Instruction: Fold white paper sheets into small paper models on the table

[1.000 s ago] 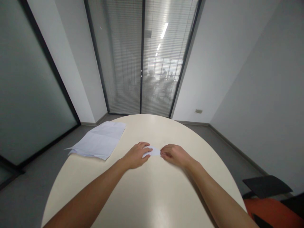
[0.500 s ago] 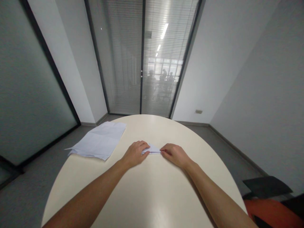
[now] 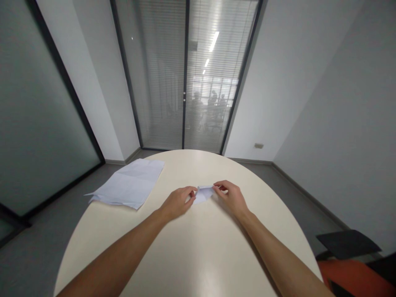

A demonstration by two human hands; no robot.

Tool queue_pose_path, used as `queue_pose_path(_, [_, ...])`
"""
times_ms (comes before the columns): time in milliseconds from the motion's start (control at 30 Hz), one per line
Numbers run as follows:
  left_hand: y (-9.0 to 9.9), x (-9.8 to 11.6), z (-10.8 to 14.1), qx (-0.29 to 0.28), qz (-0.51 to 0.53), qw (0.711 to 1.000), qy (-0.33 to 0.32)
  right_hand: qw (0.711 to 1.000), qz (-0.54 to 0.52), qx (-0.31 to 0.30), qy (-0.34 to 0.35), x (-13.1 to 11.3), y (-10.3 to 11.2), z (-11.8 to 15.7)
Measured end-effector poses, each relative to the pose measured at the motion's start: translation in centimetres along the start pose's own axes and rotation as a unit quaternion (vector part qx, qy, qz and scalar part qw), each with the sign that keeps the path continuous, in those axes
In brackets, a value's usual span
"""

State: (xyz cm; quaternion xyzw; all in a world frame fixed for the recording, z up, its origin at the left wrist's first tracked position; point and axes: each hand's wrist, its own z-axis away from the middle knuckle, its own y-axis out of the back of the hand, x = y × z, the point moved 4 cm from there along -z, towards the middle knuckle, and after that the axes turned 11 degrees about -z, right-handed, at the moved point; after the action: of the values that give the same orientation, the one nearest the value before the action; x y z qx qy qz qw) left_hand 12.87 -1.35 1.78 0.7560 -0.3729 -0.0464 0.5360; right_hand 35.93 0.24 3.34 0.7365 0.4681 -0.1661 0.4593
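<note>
A small piece of folded white paper [image 3: 204, 193] is held between both hands over the middle of the table. My left hand [image 3: 179, 201] pinches its left end with thumb and fingers. On the other side, my right hand [image 3: 230, 196] grips the upper right corner between thumb and fingertips. The paper's far edge is tilted up off the tabletop, and a crease runs near that edge. Its left end is partly hidden by my left fingers.
White paper sheets [image 3: 130, 183] lie in a loose stack on the left of the round cream table [image 3: 192, 255], overhanging its edge. A chair with an orange seat [image 3: 355, 276] and black armrest [image 3: 349, 243] stands at the lower right. A glass partition with blinds [image 3: 163, 103] is beyond.
The folded paper has turned so its inner face shows and its far edge is raised. My right hand has shifted slightly up and right; the left grip has moved to the paper's end.
</note>
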Motion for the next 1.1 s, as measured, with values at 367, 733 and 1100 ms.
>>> queue_pose_path(367, [-0.1,-0.1,-0.2,0.023,-0.017,1.000,-0.006,0.995,0.011,-0.028,0.094,-1.8,-1.0,0.6])
queue_pose_path(733, [0.3,-0.2,-0.4,0.048,-0.087,0.995,0.005,0.969,0.014,-0.172,0.178,-3.5,-2.1,1.1])
queue_pose_path(1100, [-0.5,-0.1,-0.1,0.009,-0.086,0.995,-0.056,0.954,0.000,-0.255,0.156,-3.7,-2.8,1.6])
